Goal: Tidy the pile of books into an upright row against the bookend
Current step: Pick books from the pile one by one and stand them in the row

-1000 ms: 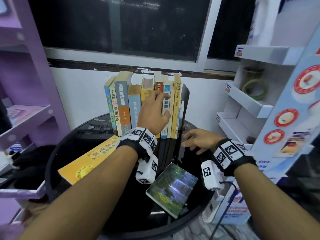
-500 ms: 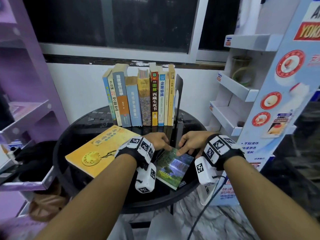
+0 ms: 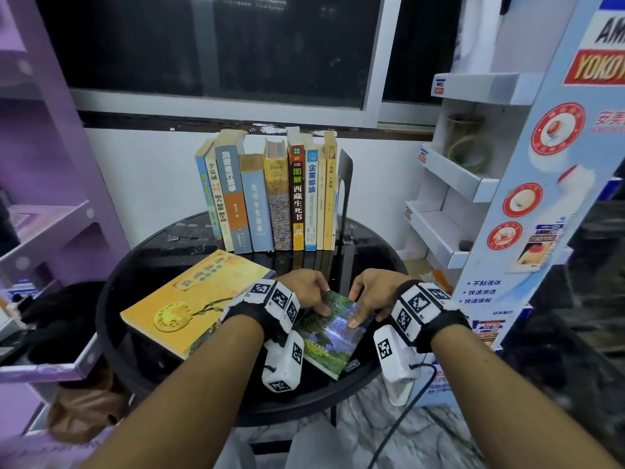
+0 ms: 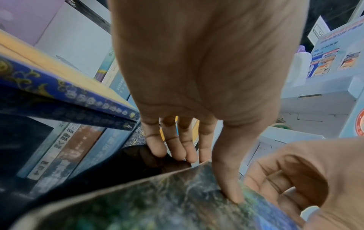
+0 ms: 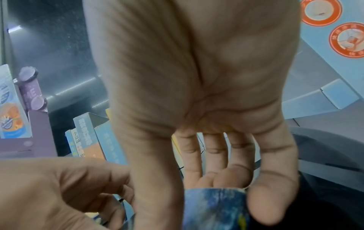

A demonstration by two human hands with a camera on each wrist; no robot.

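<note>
Several books (image 3: 270,201) stand upright in a row at the back of the round black table (image 3: 111,336), leaning on a black bookend (image 3: 345,194) at their right end. A large yellow book (image 3: 199,299) lies flat on the left. A small book with a green waterfall cover (image 3: 333,336) is at the front. My left hand (image 3: 321,304) pinches its far left corner, thumb on the cover (image 4: 157,202). My right hand (image 3: 358,309) grips its far right corner, thumb on top and fingers (image 5: 232,179) behind the edge. That far edge looks slightly raised.
A purple shelf unit (image 3: 50,214) stands to the left, and a white and blue cardboard display rack (image 3: 473,184) is close on the right. The wall and a dark window are behind the books. A black cable (image 3: 399,421) hangs off the table's front right.
My left hand left the upright row and my right hand left the bookend's base. Both came back to the front, and they now grip the waterfall book.
</note>
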